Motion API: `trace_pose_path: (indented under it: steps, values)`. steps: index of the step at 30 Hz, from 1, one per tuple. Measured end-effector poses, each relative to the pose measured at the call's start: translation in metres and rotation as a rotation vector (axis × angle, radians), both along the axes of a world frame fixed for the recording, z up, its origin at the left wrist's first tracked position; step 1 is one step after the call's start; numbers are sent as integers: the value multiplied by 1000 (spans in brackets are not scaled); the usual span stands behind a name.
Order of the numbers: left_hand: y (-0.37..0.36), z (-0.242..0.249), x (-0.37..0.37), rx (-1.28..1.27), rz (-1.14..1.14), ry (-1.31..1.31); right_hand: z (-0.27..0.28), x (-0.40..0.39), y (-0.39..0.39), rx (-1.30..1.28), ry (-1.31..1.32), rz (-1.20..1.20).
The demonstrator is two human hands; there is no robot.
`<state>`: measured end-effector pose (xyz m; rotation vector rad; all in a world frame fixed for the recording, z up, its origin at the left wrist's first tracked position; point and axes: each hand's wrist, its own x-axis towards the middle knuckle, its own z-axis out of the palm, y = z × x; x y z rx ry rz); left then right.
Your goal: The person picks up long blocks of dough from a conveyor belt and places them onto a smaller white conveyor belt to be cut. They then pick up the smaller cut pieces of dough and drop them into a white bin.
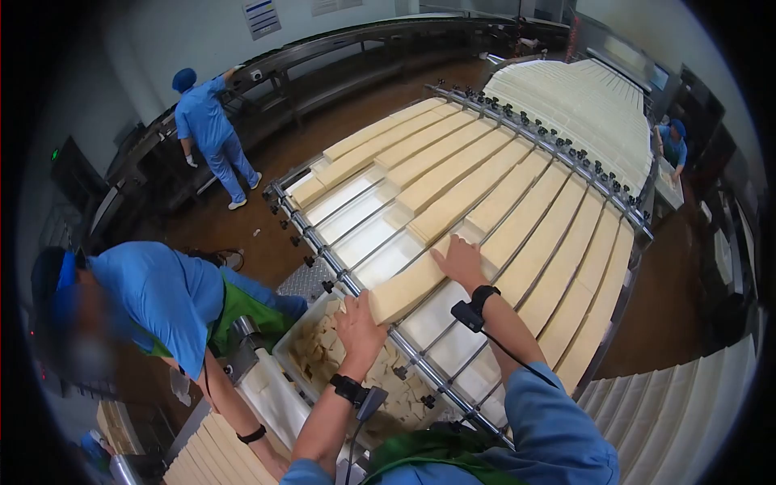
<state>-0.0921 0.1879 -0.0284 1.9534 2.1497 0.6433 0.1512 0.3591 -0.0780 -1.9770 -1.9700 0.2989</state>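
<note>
A long, thick strip of pale yellow layered sheets (408,288) lies across the near rail of the lane table, its near end sticking out over the rail. My left hand (361,331) is pressed against this near end with its fingers curled round the edge. Farther up the same strip, my right hand (463,265) grips it from above, thumb and fingers on either side. More pale yellow strips (517,214) lie side by side in lanes parted by thin metal rods. Both wrists carry black bands with small devices and cables.
Below the near rail (347,279) stands a bin (295,323) of broken pale pieces. A co-worker (182,303) in a green apron bends close on the left, beside more strips (218,449). Other people work at the back left and far right. A white ribbed belt (574,105) lies beyond the knobbed bar.
</note>
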Motion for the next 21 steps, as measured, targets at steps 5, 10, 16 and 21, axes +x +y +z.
trace_pose_path:
  steps: [5,10,16,21]
  values:
    - [6,2,1,-42,-30,34,1,-6,1,-56,-163,-22]
    - [3,13,-1,-78,-45,1,6,-3,1,-116,-68,-15]
    - [13,-6,0,-53,63,-229,-7,-4,0,100,-247,-57]
    - [33,-31,19,3,359,-444,-8,-14,-26,226,-264,-62]
